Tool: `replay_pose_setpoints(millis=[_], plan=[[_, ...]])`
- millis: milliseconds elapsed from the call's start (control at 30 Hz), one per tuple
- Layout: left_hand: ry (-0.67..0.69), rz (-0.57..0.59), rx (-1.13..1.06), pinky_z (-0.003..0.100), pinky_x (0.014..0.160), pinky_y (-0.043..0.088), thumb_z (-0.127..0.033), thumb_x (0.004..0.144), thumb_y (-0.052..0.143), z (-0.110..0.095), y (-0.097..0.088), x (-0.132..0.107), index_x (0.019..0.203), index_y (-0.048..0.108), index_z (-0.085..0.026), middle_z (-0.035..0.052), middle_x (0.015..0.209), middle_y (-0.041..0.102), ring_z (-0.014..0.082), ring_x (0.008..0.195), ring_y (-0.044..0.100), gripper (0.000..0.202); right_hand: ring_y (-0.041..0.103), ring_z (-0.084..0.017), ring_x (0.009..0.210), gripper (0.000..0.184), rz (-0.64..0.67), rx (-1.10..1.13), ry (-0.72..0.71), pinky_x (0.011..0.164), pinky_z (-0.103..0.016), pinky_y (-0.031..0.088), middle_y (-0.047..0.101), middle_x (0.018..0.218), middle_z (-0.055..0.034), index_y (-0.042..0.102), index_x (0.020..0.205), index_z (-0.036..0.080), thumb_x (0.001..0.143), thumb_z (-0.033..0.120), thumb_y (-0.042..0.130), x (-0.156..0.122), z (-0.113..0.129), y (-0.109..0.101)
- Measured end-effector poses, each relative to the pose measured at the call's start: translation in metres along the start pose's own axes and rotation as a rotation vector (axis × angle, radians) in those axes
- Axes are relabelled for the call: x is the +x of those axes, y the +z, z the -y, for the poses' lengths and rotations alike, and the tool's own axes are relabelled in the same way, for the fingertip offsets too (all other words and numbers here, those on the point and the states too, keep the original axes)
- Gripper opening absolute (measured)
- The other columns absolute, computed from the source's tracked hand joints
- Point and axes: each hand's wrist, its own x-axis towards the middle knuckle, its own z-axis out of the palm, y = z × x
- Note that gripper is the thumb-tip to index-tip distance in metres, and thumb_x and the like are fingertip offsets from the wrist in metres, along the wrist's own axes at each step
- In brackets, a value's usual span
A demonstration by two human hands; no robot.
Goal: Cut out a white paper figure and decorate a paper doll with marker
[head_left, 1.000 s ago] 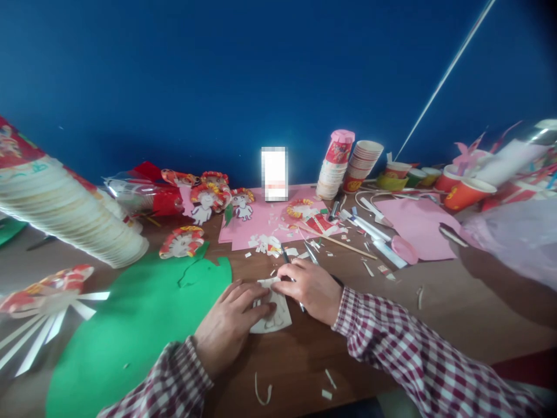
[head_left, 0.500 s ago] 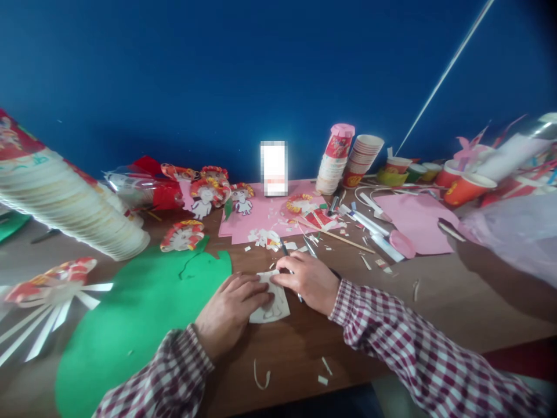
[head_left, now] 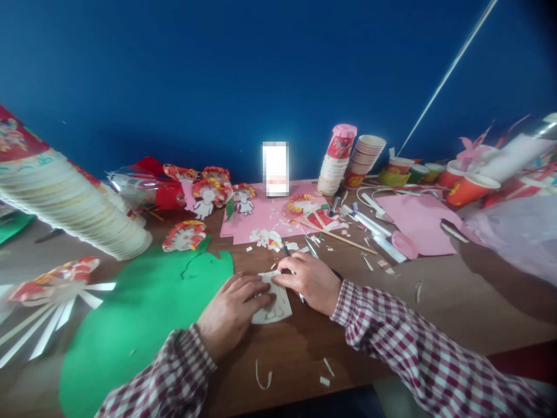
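Note:
A small piece of white paper (head_left: 273, 312) with a line drawing lies on the brown table. My left hand (head_left: 235, 302) rests on its left side, palm down, fingers stretched over the drawing. At its upper right edge, my right hand (head_left: 311, 277) is partly curled, with the thumb and fingers closed at the paper's edge. A thin dark pen-like rod (head_left: 285, 248) runs under the right hand. Beyond that hand lies another slim silvery tool (head_left: 311, 247), partly hidden.
Green sheet (head_left: 143, 325) lies left, beside stacked paper cups (head_left: 87, 203). Paper scraps (head_left: 266, 238) cover pink sheets (head_left: 243, 232) ahead. More cup stacks (head_left: 333, 162) stand near the blue wall (head_left: 195, 69). Markers (head_left: 369, 223), orange cups (head_left: 472, 188) and clear plastic (head_left: 513, 232) are on the right.
The whole view has shifted very slightly. Both hands and the paper keep the same places on the table.

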Motion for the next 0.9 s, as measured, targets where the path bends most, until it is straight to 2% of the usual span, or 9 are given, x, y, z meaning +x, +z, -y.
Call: replay_pose_setpoints(millis=[900], plan=[[-0.01,-0.009,0.002,0.049,0.094,0.039,-0.009,0.082,0.044,-0.0006,0.0008,-0.0011,0.108,0.06,-0.022,0.0068,0.112,0.061,0.0239,0.109,0.048,0.033,0.045,-0.017,0.092,0.022,0.012,-0.008,-0.002,0.08,-0.03,0.038,0.057,0.103,-0.0029,0.063,0.102,0.024,0.09,0.014,0.048,-0.0003,-0.0001,-0.0022]])
